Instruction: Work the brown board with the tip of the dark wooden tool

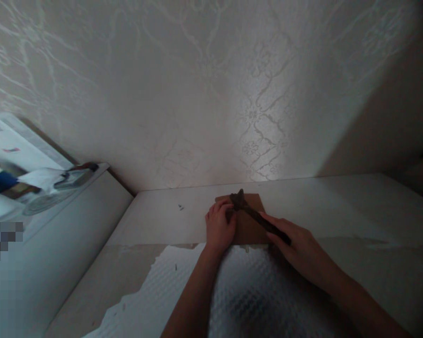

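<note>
Bubbled white sheet (254,291) at bottom centre; left hand (219,227) rests on flat brown board (249,231), grip unclear; right hand (299,249) clasps dark hammer-like tool (255,215).

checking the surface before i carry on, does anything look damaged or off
Yes: the white textured covering below the hands has a ragged, torn edge, baring a beige patch at its left. The brown board and the dark tool in the right hand look intact.
</note>
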The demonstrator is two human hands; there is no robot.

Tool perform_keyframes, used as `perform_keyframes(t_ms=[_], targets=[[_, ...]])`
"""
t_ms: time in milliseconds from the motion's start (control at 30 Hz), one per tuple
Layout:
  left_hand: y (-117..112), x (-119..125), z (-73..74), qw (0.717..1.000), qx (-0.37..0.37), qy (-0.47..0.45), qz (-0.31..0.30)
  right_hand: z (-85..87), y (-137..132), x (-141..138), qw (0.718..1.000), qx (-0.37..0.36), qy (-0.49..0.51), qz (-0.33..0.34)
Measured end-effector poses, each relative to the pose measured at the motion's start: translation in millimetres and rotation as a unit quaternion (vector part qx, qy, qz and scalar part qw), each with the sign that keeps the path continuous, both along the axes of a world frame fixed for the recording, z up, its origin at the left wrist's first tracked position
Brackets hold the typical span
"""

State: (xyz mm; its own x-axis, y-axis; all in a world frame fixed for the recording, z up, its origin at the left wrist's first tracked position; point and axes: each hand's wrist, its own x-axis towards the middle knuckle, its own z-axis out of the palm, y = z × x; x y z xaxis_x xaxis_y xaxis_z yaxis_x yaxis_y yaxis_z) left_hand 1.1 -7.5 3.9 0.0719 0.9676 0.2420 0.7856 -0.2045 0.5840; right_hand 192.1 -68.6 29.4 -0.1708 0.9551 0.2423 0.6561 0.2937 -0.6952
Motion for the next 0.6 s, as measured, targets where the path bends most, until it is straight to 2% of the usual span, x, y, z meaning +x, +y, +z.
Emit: perform_keyframes(t_ms=[300, 600], targets=[[-1.2, 1.1, 5.3, 1.0, -0.01, -0.007, -0.003, -1.3, 0.4, 0.4, 1.0, -0.016, -0.002, -0.002], [0.1, 0.5, 2.4, 1.0, -0.008, -0.006, -0.002, -3.2, 1.9, 1.5, 1.0, -0.012, 0.009, 0.005]])
